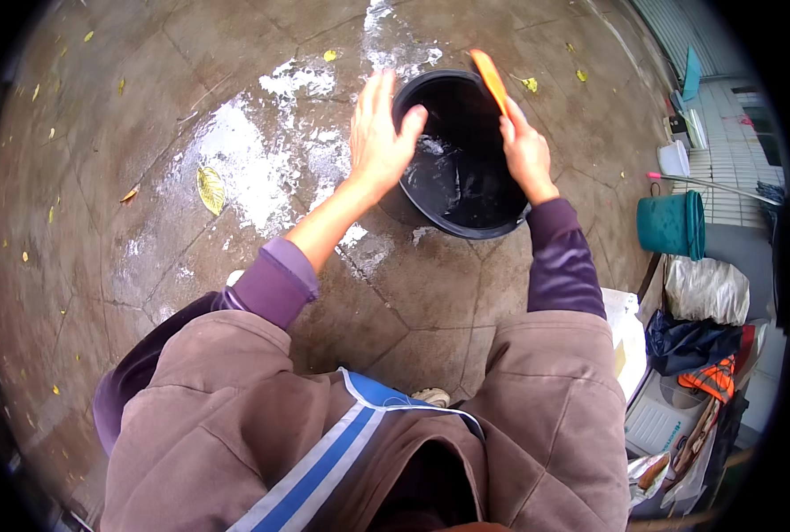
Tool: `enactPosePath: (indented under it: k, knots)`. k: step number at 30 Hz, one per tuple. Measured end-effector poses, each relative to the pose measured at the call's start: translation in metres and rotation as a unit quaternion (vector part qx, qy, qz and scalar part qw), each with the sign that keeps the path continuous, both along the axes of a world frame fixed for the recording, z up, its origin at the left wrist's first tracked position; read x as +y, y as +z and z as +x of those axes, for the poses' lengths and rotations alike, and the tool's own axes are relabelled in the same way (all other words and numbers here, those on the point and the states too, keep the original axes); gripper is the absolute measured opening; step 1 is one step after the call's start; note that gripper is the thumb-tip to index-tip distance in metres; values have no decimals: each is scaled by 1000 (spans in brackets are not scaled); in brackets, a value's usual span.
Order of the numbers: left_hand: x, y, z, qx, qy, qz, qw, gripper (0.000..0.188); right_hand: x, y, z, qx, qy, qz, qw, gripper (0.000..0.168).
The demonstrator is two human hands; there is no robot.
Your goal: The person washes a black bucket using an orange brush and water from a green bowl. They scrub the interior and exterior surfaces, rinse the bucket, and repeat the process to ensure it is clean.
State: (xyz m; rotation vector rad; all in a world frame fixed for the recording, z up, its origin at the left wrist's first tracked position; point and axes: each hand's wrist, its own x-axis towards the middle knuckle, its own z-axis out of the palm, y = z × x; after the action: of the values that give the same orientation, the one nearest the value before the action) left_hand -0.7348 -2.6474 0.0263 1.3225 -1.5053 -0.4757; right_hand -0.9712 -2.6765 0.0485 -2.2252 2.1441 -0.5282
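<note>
A black plastic bucket [475, 173] stands before me on brown paving, its mouth facing up towards me. Pale streaks, possibly residue or reflections, show on its dark inside. My right hand [526, 153] is closed around an orange tool [488, 76] at the bucket's right rim. The tool's flat end points up and away; I cannot tell its exact kind. At the left rim is my left hand [382, 136], fingers straight and thumb spread, holding nothing. Whether it touches the bucket is unclear. White foam-like patches [235, 166] spread over the paving on the left.
Yellow leaves lie scattered, including a large leaf [210, 191] on the white patch. Along the right stand a teal bucket [667, 223], a white tub [673, 159] and a pink-ended pole [707, 183]. Nearer are plastic wrapping [707, 289], a dark blue bag [684, 342] and a Hisense appliance [661, 415].
</note>
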Motion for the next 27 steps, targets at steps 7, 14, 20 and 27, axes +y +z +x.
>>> enactPosePath:
  k: [7, 14, 20, 27]
  knots:
    - [67, 5, -34, -362, -407, -100, 832, 31, 118, 57, -38, 104, -126, 120, 979, 37]
    - [70, -10, -39, -368, -367, -146, 842, 25, 129, 125, 15, 190, 53, 207, 958, 28]
    - [85, -16, -46, -305, -365, -194, 858, 31, 46, -46, 45, 332, 223, 390, 830, 27]
    - [85, -27, -46, -283, -329, -217, 874, 30, -21, -79, 31, 461, 215, 285, 812, 33]
